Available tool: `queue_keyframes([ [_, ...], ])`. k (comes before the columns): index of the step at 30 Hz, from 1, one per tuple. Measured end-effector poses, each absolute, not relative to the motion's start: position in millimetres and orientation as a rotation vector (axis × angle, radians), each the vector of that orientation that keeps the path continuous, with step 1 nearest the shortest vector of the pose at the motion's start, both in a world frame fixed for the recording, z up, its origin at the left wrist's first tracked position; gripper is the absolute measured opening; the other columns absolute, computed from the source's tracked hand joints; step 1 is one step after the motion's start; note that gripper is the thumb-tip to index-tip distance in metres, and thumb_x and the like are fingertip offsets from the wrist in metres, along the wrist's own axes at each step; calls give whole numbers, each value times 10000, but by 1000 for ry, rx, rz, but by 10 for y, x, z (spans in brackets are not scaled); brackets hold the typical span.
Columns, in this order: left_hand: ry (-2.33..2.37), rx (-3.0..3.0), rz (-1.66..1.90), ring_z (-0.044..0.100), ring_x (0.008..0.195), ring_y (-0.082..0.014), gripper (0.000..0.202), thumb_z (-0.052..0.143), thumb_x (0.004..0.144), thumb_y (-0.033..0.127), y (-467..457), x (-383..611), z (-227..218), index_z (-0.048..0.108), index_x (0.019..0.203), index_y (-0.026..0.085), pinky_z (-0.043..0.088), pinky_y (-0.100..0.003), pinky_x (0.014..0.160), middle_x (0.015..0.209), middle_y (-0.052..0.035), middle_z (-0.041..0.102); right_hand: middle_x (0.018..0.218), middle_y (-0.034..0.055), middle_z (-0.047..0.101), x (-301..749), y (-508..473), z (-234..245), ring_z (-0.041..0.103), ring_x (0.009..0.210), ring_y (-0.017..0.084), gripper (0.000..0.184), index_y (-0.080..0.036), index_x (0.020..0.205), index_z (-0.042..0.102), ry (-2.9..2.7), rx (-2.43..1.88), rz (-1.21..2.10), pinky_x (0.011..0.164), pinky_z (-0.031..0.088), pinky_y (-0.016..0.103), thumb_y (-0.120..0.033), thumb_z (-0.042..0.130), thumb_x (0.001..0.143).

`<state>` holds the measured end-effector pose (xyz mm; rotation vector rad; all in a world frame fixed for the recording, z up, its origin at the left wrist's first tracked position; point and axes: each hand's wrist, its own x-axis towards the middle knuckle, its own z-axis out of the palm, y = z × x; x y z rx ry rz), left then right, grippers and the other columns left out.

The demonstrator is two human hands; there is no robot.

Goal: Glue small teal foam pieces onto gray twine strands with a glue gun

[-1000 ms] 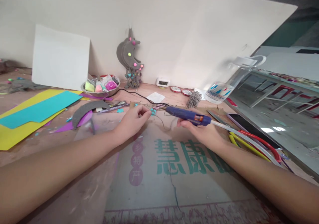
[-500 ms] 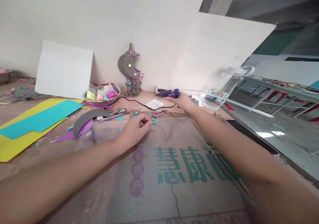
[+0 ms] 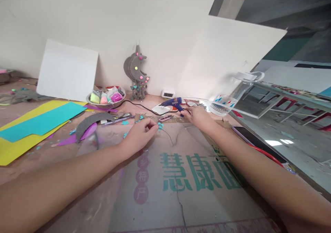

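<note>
My left hand point(image 3: 139, 134) is closed in a pinch above the plastic-covered board. At its fingertips sits a small blue flower-like cutout point(image 3: 160, 126), with a thin dark thread point(image 3: 169, 136) trailing from it. Farther back, my right hand point(image 3: 198, 118) has its fingers closed at the lower handle of a blue hot glue gun point(image 3: 176, 103). The gun's nozzle points left, over a white paper piece point(image 3: 158, 109). More blue cutouts point(image 3: 125, 123) lie just beyond my left hand, beside a pink-handled small tool point(image 3: 165, 118).
A grey moon ornament point(image 3: 136, 67) hangs on the wall. Below are a bowl of coloured clay point(image 3: 103, 103) and a small white digital clock point(image 3: 168, 94). Yellow and blue sheets point(image 3: 43, 120) lie left; a clear plastic jug point(image 3: 224, 103) and a phone point(image 3: 258, 141) are at right.
My right hand has come nearer and lower with the glue gun, whose nozzle is now over the white paper; the clock is uncovered. My left hand has stayed in place.
</note>
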<state>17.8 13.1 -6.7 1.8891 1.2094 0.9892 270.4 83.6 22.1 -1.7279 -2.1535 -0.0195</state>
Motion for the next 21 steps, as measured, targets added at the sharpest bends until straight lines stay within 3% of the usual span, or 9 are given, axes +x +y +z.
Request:
queue_keyframes([
  [3, 1213, 1887, 994, 524, 685, -142, 221, 439, 819, 382, 127, 179, -63, 524, 759, 187, 412, -252, 630, 736, 1, 568, 831, 78, 636, 2594, 493, 273, 563, 774, 193, 323, -167, 799, 611, -2108, -1507, -13, 701, 401, 299, -462, 481, 822],
  [6, 1205, 1904, 1006, 526, 699, -143, 217, 436, 821, 372, 123, 180, -58, 530, 765, 185, 417, -257, 655, 746, -1, 574, 736, 19, 619, 2387, 188, 264, 512, 537, 115, 326, -185, 749, 510, -1965, -1513, 429, 514, 397, 248, -509, 514, 785],
  [11, 1193, 1922, 1012, 528, 711, -140, 201, 440, 822, 354, 115, 182, -45, 540, 765, 189, 416, -243, 646, 742, 5, 580, 1113, 28, 591, 2135, -77, 141, 462, 379, 31, 356, -240, 921, 403, -1692, -1351, 1237, 385, 451, 242, -440, 621, 724],
  [13, 1206, 1927, 1005, 528, 705, -140, 203, 440, 822, 353, 112, 182, -37, 541, 764, 187, 411, -239, 636, 738, 4, 578, 1053, 32, 613, 2110, -96, 105, 482, 384, 38, 421, -247, 1000, 384, -1578, -1303, 1471, 410, 498, 263, -389, 655, 710],
  [15, 1219, 1932, 997, 524, 693, -138, 202, 438, 822, 346, 108, 181, -28, 541, 760, 184, 404, -236, 624, 730, 5, 575, 859, 2, 641, 2119, -83, 90, 517, 416, 60, 442, -232, 1049, 406, -1521, -1278, 1624, 476, 534, 282, -347, 665, 710],
  [18, 1210, 1950, 985, 516, 673, -128, 189, 442, 820, 328, 99, 179, -19, 535, 742, 183, 394, -228, 610, 714, 10, 573, 609, -45, 565, 2163, -37, 88, 541, 452, 81, 316, -181, 968, 529, -1590, -1316, 1586, 506, 508, 253, -341, 647, 721],
  [21, 1200, 1951, 947, 508, 632, -121, 196, 450, 818, 344, 82, 179, -21, 532, 739, 185, 388, -227, 561, 716, 9, 573, 591, -42, 535, 2198, 1, 84, 507, 453, 71, 225, -163, 823, 604, -1739, -1424, 1168, 477, 429, 215, -371, 607, 737],
])
